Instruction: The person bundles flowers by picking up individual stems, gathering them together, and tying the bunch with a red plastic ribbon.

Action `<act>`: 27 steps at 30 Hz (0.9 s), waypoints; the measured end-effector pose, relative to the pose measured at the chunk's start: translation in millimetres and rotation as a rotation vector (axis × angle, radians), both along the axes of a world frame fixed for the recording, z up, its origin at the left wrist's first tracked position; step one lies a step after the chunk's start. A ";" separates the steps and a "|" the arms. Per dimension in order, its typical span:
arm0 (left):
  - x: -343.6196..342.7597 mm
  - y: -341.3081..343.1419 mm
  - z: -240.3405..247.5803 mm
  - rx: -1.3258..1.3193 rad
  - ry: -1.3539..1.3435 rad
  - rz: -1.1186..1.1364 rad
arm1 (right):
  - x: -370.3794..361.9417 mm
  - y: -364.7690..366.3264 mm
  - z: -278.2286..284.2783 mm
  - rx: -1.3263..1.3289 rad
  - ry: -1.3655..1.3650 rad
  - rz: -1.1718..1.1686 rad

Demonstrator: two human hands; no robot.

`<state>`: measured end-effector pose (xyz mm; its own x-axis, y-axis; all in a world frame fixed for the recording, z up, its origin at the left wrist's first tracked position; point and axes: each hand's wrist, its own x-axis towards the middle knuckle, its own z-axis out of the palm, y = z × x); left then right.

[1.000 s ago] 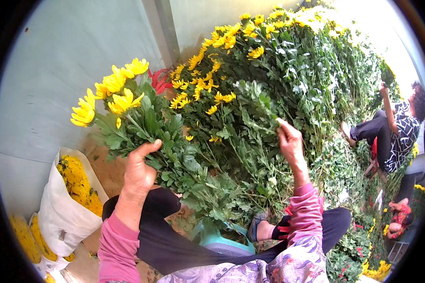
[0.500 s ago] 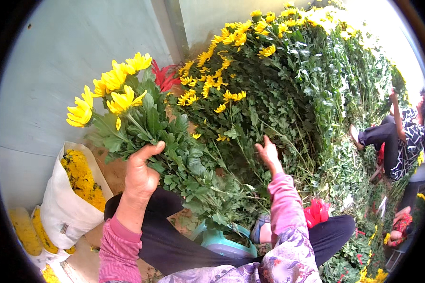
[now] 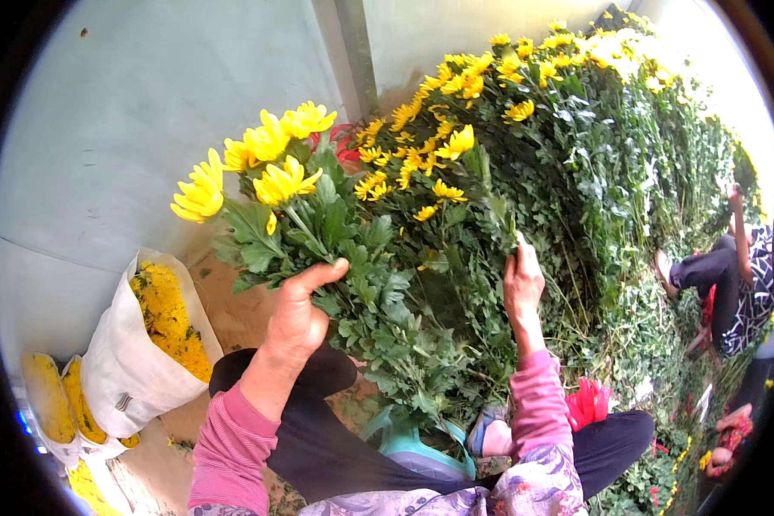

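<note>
My left hand [image 3: 301, 314] is closed round a bunch of yellow chrysanthemums [image 3: 284, 182], its blooms up at the left and its leafy stems trailing down toward my lap. In my right hand [image 3: 523, 279] the fingers pinch a single chrysanthemum stem [image 3: 496, 215], whose yellow bloom leans up and left from the grip. Beyond both hands rises a large heap of cut chrysanthemums [image 3: 568, 185], with flower heads along its far and left edge and green stems toward me.
White sacks [image 3: 150, 361] of yellow petals or flower heads stand at the left by a pale wall [image 3: 172, 103]. A turquoise stool or basin [image 3: 413, 447] sits between my legs. Red strips [image 3: 589, 402] lie near my right knee. Two other people [image 3: 731, 284] are at the right edge.
My right hand, empty-looking and reaching into the heap before, has risen with a chrysanthemum stem in it. The view has shifted, so the bunch in my left hand appears further right.
</note>
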<state>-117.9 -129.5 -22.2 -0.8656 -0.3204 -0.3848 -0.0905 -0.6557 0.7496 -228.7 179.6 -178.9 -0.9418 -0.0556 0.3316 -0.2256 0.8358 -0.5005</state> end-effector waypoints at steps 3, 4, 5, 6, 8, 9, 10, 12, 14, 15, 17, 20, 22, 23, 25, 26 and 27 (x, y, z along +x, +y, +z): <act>0.7 1.9 3.1 -0.011 0.035 0.004 | -5.0 3.9 -36.9 0.248 0.106 -0.021; 1.2 2.4 4.1 -0.016 0.026 0.011 | 0.1 -3.0 -54.7 0.193 0.123 0.077; 0.3 3.7 1.9 -0.011 0.020 0.011 | 6.9 -6.4 -76.3 0.088 -0.134 0.176; -1.6 5.4 -0.1 -0.001 0.015 0.008 | 14.2 -19.0 -92.4 0.037 -0.450 0.136; -5.3 7.7 -3.3 0.006 0.008 0.007 | 24.5 -35.2 -127.4 0.098 -0.441 0.197; -4.3 6.2 -1.1 0.024 -0.002 0.001 | 23.1 -47.1 -126.3 0.116 -0.521 0.225; -3.5 5.9 1.1 0.044 -0.011 -0.006 | 20.8 -57.8 -124.7 0.074 -0.580 0.165; -2.5 2.7 0.4 0.048 0.007 -0.007 | 11.0 -74.6 -116.8 -0.090 -0.605 0.112; -3.7 -1.7 -7.4 0.088 -0.012 -0.026 | 1.9 -83.0 -103.8 -0.382 -0.510 0.092; -6.9 -0.9 -10.2 0.083 -0.001 -0.015 | -4.0 -84.5 -97.2 -0.513 -0.430 0.118; -3.5 -4.7 -11.0 0.076 -0.015 -0.002 | 4.5 -94.6 -36.9 -0.748 -0.374 0.217; -5.3 -1.1 -8.3 0.125 -0.020 -0.058 | 31.8 -84.4 36.7 -0.848 -0.347 0.261; -3.3 -3.0 -12.8 0.110 -0.042 -0.075 | 58.9 -80.7 83.8 -0.788 -0.260 0.325; -2.4 -2.7 -14.1 0.100 -0.055 -0.086 | 69.5 -78.6 103.5 -0.706 -0.205 0.376; -1.9 -0.5 -17.1 0.071 -0.060 -0.119 | 75.2 -78.7 123.3 -0.496 0.167 0.620; -1.0 -3.3 -26.9 0.055 -0.044 -0.140 | 83.9 -81.0 127.6 -0.450 0.152 0.656; -2.0 -2.3 -28.7 0.042 -0.028 -0.165 | 93.4 -84.0 129.1 -0.440 0.092 0.665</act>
